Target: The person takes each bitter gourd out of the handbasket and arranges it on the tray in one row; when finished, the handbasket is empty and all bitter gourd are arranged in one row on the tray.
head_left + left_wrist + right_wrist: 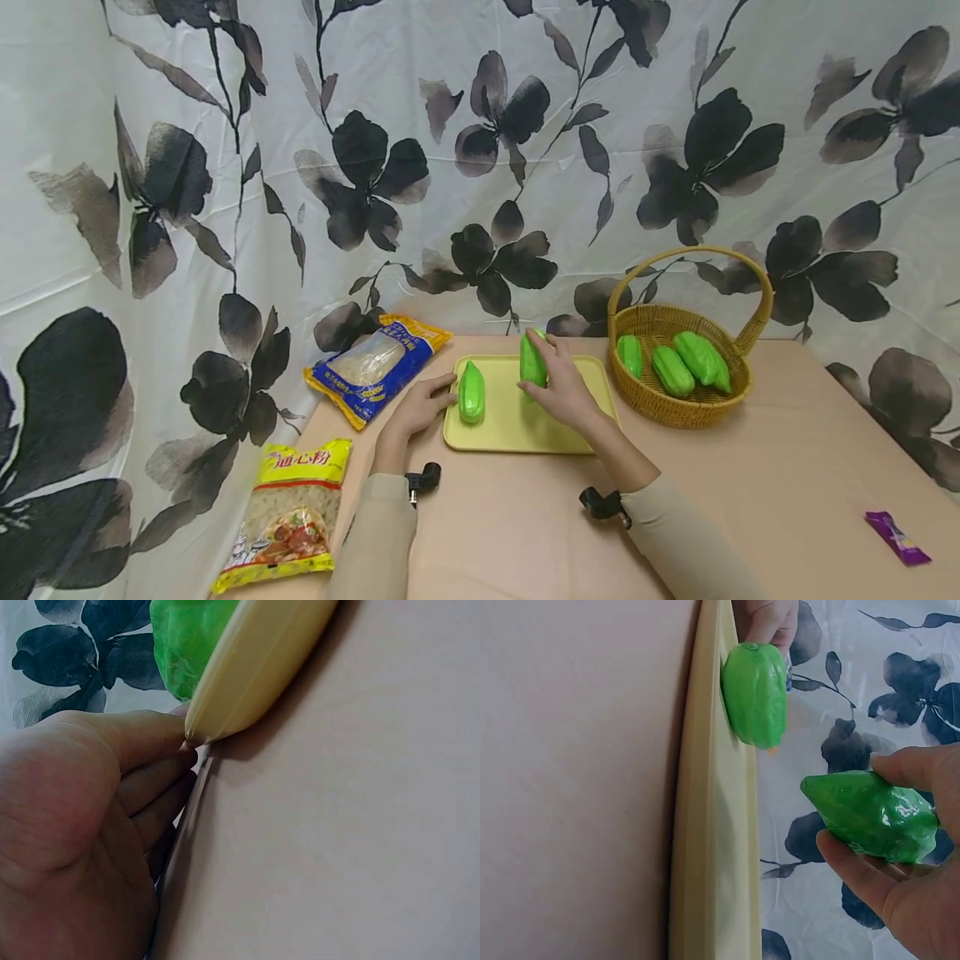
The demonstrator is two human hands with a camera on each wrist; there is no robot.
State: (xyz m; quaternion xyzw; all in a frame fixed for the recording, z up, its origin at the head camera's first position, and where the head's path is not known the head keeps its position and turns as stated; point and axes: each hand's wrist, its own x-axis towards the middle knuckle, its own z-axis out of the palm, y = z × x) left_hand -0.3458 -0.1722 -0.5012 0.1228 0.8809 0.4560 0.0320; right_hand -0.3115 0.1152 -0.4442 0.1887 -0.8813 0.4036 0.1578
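Observation:
My right hand (pixel 561 387) grips a glossy green ridged gourd-like piece (pixel 870 814) between thumb and fingers. In the right wrist view this piece hangs clear of the yellow tray (pixel 525 435), pointed end outward. A second green ridged piece (pixel 471 393) lies lengthwise on the tray's left side. My left hand (pixel 422 407) is at the tray's left edge; in the left wrist view the thumb (pixel 150 735) meets the rim and the other fingers curl below it, pinching the edge.
A wicker basket (pixel 652 410) with several more green pieces (pixel 672 371) stands right of the tray. A blue-and-yellow noodle bag (pixel 375 367) lies at the back left, a yellow macaroni bag (pixel 292 512) nearer. A small purple packet (pixel 897 538) lies far right. Floral cloth (pixel 495 167) hangs behind.

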